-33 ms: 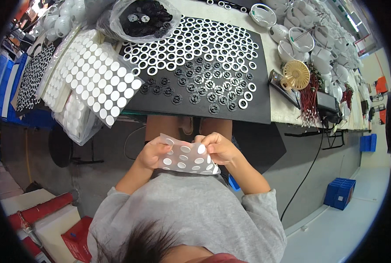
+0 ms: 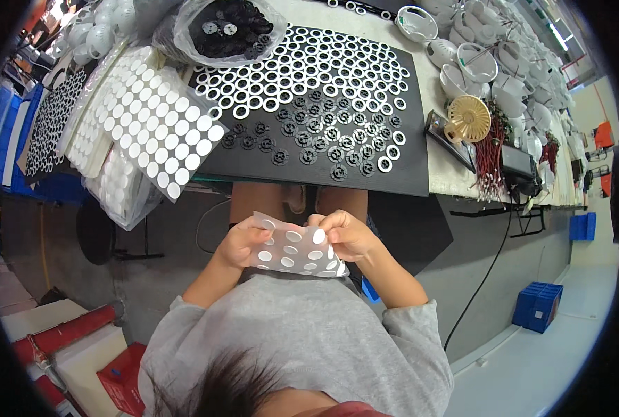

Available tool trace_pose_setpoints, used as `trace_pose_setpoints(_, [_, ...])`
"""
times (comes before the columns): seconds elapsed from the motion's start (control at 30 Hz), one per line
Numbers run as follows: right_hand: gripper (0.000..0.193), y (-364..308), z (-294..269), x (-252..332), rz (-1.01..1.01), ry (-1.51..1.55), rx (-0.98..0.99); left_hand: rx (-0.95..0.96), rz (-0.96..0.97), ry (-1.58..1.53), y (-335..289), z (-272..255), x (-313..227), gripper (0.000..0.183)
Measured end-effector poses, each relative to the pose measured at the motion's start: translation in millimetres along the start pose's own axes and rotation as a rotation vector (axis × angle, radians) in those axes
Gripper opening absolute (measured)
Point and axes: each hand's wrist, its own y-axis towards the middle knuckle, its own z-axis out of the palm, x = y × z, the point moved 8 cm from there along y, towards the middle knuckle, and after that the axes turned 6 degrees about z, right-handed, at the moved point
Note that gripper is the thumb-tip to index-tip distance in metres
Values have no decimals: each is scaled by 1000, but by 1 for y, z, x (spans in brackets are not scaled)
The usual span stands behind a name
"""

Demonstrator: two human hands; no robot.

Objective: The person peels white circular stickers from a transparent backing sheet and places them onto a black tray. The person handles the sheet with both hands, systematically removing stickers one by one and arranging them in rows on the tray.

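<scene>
A translucent sheet of round white stickers (image 2: 300, 252) spans both hands, held over my lap in front of the table. My left hand (image 2: 242, 240) grips its left edge between thumb and fingers. At the upper right corner my right hand (image 2: 348, 235) pinches the sheet, next to one white round sticker (image 2: 319, 236). Whether that sticker is partly lifted I cannot tell. Beyond the hands, a black board (image 2: 254, 167) bears rows of white rings (image 2: 271, 89) with dark centres. Nearer on it lie loose black spoked discs (image 2: 338, 153).
Sticker sheets (image 2: 158, 132) overhang the table's left front edge. A clear bag of black parts (image 2: 232, 31) stands behind them. To the right are a cream fan-like disc (image 2: 468, 117), red wires (image 2: 489, 163) and white plastic housings (image 2: 476, 62). A blue crate (image 2: 537, 306) sits on the floor.
</scene>
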Motion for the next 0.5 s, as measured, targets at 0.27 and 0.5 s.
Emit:
trace_pose_setpoints(0.27, [19, -1, 1, -4, -9, 44, 10, 35, -19, 18, 1, 1, 1, 40])
trace_pose_setpoints(0.5, [18, -1, -1, -7, 9, 73, 14, 64, -5, 4, 3, 7, -1, 38])
